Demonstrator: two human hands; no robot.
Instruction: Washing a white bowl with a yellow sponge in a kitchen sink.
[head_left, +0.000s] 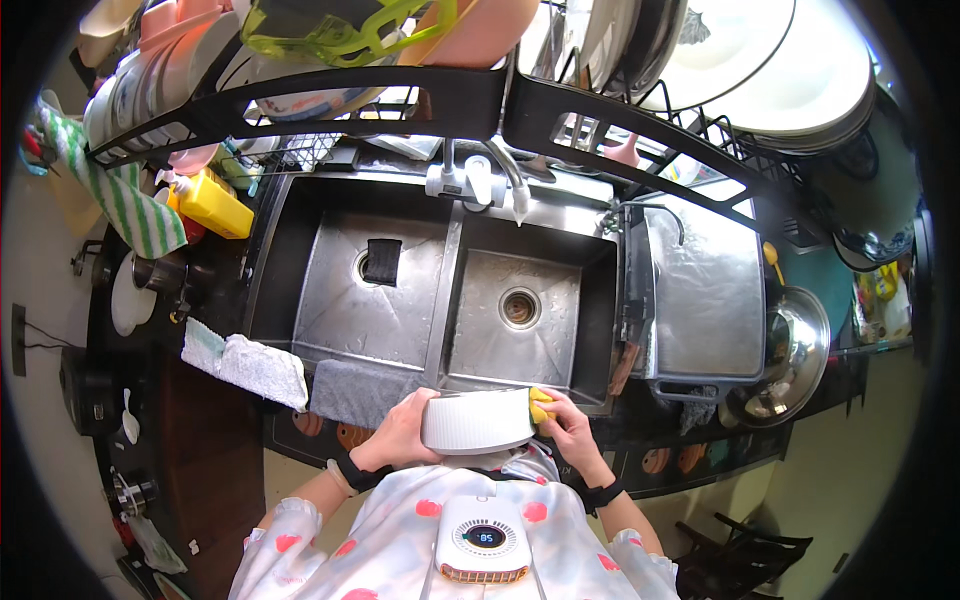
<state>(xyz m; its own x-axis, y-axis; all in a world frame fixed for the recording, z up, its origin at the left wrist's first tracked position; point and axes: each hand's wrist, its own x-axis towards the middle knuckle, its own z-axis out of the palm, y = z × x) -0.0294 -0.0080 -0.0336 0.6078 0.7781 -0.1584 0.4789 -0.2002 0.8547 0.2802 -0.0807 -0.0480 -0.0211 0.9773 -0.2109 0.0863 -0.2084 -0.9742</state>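
Observation:
A white ribbed bowl (478, 421) is tilted on its side close to my body, at the front edge of the sink. My left hand (403, 433) grips its left end. In my right hand (576, 437) is a yellow sponge (538, 406), pressed against the bowl's right end. The bowl's inside is turned out of sight. Just beyond it is a steel double sink (517, 360); a black rectangular piece (383, 262) partly covers the left basin's drain. Above the sink's divider stands a white faucet unit (474, 184), its spout (519, 201) pointing over the right basin.
A black dish rack (450, 101) loaded with plates and bowls spans the far side at height. Grey (360, 386) and white (262, 367) cloths lie along the front left edge. A yellow pump bottle (217, 206) stands left; a metal board (705, 292) and steel lid (787, 360) lie right.

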